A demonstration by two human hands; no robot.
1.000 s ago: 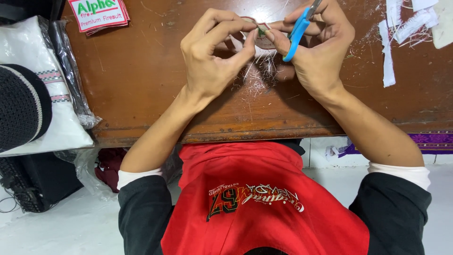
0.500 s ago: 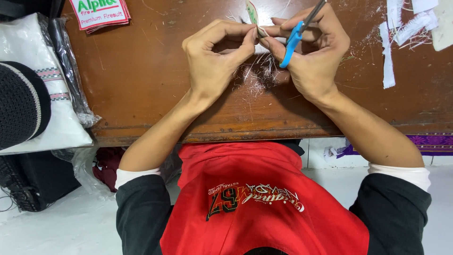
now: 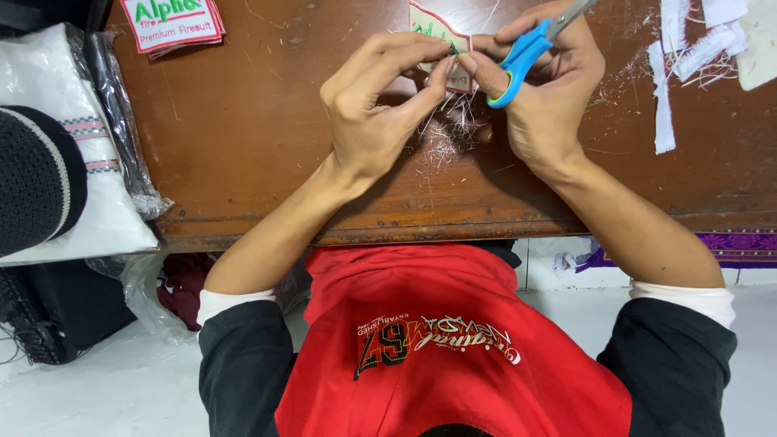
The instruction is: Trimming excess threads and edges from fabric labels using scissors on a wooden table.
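My left hand (image 3: 376,101) pinches a small white embroidered label (image 3: 437,36) with green lettering and a red border, held just above the brown wooden table (image 3: 243,137). My right hand (image 3: 538,89) grips blue-handled scissors (image 3: 522,57) whose blades point up and to the right, out of frame. The right thumb and forefinger also touch the label's edge. Both hands meet at the label. Loose white thread trimmings (image 3: 449,133) lie on the table right beneath the hands.
A stack of similar labels (image 3: 174,20) lies at the table's far left. White fabric scraps (image 3: 688,57) are strewn at the right. A white pillow in plastic (image 3: 73,162) and a dark knitted cap (image 3: 32,174) sit left of the table.
The label has turned and come further up into view between my fingers. Both hands have shifted slightly, still together over the thread trimmings.
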